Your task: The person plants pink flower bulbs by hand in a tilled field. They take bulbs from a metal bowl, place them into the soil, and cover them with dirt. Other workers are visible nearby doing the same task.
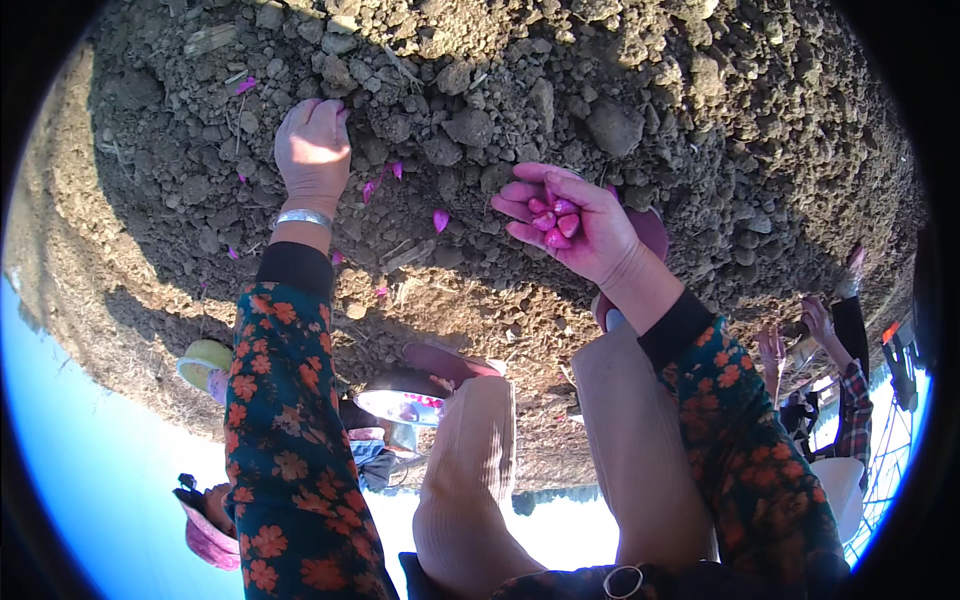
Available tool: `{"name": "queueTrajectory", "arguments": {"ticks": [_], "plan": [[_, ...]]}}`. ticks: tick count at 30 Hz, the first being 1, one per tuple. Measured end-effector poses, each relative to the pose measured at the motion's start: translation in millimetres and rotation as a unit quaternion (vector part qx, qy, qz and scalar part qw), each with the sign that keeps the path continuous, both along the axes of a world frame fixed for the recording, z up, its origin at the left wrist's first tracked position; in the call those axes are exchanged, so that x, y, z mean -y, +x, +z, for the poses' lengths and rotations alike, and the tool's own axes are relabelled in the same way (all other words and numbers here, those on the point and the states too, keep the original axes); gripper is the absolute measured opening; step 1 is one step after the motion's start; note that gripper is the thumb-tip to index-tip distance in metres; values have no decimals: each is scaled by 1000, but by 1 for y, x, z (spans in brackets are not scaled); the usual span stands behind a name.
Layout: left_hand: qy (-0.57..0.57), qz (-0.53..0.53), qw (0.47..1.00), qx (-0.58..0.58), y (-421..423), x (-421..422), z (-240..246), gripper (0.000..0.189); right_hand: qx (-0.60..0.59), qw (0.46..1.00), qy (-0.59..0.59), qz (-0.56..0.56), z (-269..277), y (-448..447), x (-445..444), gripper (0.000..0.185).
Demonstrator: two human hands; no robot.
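My right hand (589, 225) is palm up above the soil, fingers loosely curled around several pink-coated cloves (556, 221), which look like garlic. My left hand (313, 146), with a silver bracelet (304, 217) at the wrist, reaches down to the cloddy soil (420, 97). Its back faces me and its fingertips are at the ground. A touch of pink shows beside them, but whether a clove is held there is hidden. Between my hands, one pink clove (441, 220) stands in the soil, with smaller pink pieces (367, 191) to its left.
My maroon shoes (450, 364) stand on the soil. A pale basin (401, 406) holding pink pieces is behind my leg. At left is another person in a pink hat (210, 536); at right, another person's hands (817, 322) and checked sleeve. Large clods (615, 126) lie ahead.
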State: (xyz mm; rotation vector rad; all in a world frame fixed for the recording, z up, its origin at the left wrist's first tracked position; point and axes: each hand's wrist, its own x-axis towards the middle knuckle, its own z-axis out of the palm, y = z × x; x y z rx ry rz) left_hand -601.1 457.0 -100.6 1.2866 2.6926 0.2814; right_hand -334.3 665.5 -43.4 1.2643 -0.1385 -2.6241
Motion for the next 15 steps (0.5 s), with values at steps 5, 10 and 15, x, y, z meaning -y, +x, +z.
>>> {"name": "queueTrajectory", "arguments": {"ticks": [5,10,15], "plan": [[-52,17,998,9,12,-22,42,13,-19,997,-33,-70,0,5,-1,43],[74,65,946,307,106,-52,113,31,-45,994,-48,-91,7,14,5,45],[50,-5,932,358,162,-78,115,23,-92,983,-91,-128,13,30,13,41]]}}
